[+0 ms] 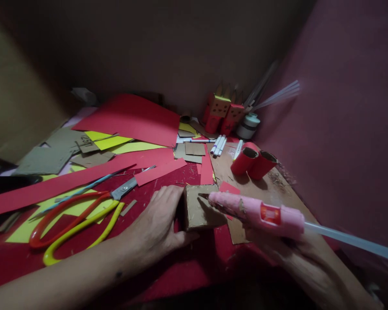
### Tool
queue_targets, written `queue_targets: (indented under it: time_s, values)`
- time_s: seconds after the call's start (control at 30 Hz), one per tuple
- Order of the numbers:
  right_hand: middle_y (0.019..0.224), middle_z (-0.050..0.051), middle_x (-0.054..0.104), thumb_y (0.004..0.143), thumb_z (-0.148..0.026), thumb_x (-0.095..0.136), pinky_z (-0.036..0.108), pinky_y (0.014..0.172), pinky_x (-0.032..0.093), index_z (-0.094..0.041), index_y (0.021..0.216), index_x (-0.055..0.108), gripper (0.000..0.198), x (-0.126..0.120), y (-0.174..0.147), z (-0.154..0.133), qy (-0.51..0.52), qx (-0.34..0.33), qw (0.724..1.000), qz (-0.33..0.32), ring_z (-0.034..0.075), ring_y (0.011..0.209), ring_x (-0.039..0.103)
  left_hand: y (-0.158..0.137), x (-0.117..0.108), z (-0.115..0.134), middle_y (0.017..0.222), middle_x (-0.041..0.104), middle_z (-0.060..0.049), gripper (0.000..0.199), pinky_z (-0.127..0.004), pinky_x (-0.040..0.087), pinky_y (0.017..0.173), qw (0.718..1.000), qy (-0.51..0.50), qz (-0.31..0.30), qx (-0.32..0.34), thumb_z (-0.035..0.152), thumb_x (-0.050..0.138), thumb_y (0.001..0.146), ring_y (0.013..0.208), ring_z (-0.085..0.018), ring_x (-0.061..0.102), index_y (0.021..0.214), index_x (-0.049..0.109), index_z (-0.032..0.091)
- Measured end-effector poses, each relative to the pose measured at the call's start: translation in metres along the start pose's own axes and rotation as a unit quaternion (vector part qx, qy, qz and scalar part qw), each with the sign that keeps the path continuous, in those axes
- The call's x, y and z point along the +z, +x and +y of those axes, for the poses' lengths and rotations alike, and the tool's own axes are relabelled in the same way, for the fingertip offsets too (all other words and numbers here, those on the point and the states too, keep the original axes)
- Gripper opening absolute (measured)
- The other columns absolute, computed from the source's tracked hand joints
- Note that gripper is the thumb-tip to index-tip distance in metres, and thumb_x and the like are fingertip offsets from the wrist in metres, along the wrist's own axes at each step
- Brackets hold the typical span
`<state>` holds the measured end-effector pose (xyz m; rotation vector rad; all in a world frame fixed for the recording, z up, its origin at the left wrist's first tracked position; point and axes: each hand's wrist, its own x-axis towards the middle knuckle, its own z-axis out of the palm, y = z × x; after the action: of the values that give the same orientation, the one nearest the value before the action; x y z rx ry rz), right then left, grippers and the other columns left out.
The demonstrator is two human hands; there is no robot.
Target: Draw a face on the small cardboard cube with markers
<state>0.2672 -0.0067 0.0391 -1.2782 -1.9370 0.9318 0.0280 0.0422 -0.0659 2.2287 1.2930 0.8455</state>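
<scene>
My left hand (164, 219) grips a small brown cardboard box (197, 209) from its left side, fingers behind it and thumb along the near side. In my right hand (278, 249) is a pink hot glue gun (242, 209), with a clear glue stick (352, 241) poking out of its back end. The gun's dark nozzle hovers over or touches the top face of the box; I cannot tell which. Most of my right hand's fingers are hidden under the gun. A flat cardboard piece (239, 232) lies just right of the box.
Scissors (119, 193) with red and yellow handles lie at left among red paper strips (67, 181) and cardboard scraps (45, 159). Two red tubes (245, 162) stand at right. Farther back are several markers (219, 145), decorated red figures (220, 110) and a jar (248, 127).
</scene>
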Motion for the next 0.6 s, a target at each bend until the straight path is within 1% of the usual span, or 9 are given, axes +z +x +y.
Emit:
queue_targets:
  time_s: [0.13, 0.23, 0.37, 0.43, 0.5, 0.57, 0.6]
  values:
    - [0.121, -0.003, 0.077, 0.095, -0.060, 0.050, 0.031, 0.098, 0.061, -0.039, 0.129, 0.071, 0.044, -0.001, -0.008, 0.011, 0.003, 0.007, 1.000, 0.020, 0.029, 0.121, 0.068, 0.002, -0.005, 0.005, 0.104, 0.060, -0.009, 0.040, -0.047, 0.048, 0.080, 1.000, -0.012, -0.021, -0.017, 0.041, 0.069, 0.081, 0.094, -0.029, 0.057, 0.111, 0.054, 0.020]
    - [0.116, 0.000, 0.079, 0.092, -0.060, 0.055, 0.036, 0.103, 0.058, -0.038, 0.121, 0.075, 0.041, -0.004, -0.008, 0.021, -0.001, 0.014, 1.000, 0.027, 0.031, 0.123, 0.067, 0.002, -0.005, 0.006, 0.105, 0.060, -0.010, 0.041, -0.048, 0.048, 0.081, 0.999, -0.007, -0.034, -0.026, 0.042, 0.069, 0.082, 0.095, -0.030, 0.057, 0.111, 0.053, 0.019]
    - [0.112, 0.004, 0.080, 0.087, -0.068, 0.057, 0.041, 0.106, 0.056, -0.036, 0.111, 0.079, 0.047, -0.008, -0.004, 0.032, 0.013, 0.015, 1.000, 0.021, 0.033, 0.125, 0.065, 0.000, -0.002, 0.002, 0.107, 0.061, -0.009, 0.044, -0.047, 0.048, 0.081, 1.000, -0.004, -0.017, -0.012, 0.045, 0.071, 0.082, 0.096, -0.029, 0.057, 0.114, 0.053, 0.021]
    - [0.111, 0.005, 0.080, 0.080, -0.075, 0.060, 0.041, 0.105, 0.057, -0.036, 0.104, 0.081, 0.051, -0.009, -0.004, 0.038, 0.018, 0.001, 0.999, 0.027, 0.035, 0.125, 0.065, -0.001, 0.000, 0.001, 0.107, 0.061, -0.008, 0.045, -0.046, 0.049, 0.081, 1.000, -0.003, -0.003, -0.005, 0.046, 0.072, 0.082, 0.096, -0.029, 0.058, 0.114, 0.052, 0.022]
    - [0.111, 0.005, 0.080, 0.075, -0.078, 0.062, 0.041, 0.105, 0.057, -0.037, 0.098, 0.082, 0.051, -0.011, -0.006, 0.044, 0.016, -0.019, 0.999, 0.036, 0.037, 0.125, 0.065, -0.001, 0.000, 0.001, 0.107, 0.061, -0.009, 0.045, -0.046, 0.049, 0.081, 1.000, -0.002, -0.004, -0.003, 0.046, 0.071, 0.082, 0.096, -0.029, 0.059, 0.114, 0.052, 0.021]
    - [0.110, 0.005, 0.080, 0.074, -0.079, 0.062, 0.043, 0.105, 0.057, -0.037, 0.097, 0.082, 0.052, -0.013, -0.008, 0.049, 0.012, -0.031, 0.999, 0.035, 0.039, 0.125, 0.064, 0.000, 0.000, 0.002, 0.109, 0.061, -0.009, 0.045, -0.046, 0.049, 0.083, 1.000, -0.001, -0.013, -0.005, 0.044, 0.072, 0.082, 0.097, -0.029, 0.059, 0.115, 0.052, 0.020]
    - [0.110, 0.006, 0.080, 0.075, -0.078, 0.062, 0.044, 0.105, 0.057, -0.037, 0.099, 0.082, 0.052, -0.014, -0.010, 0.051, 0.009, -0.032, 0.999, 0.028, 0.039, 0.126, 0.063, 0.000, -0.001, 0.002, 0.110, 0.062, -0.009, 0.045, -0.046, 0.049, 0.083, 1.000, 0.000, -0.015, -0.005, 0.043, 0.072, 0.082, 0.098, -0.029, 0.059, 0.116, 0.052, 0.020]
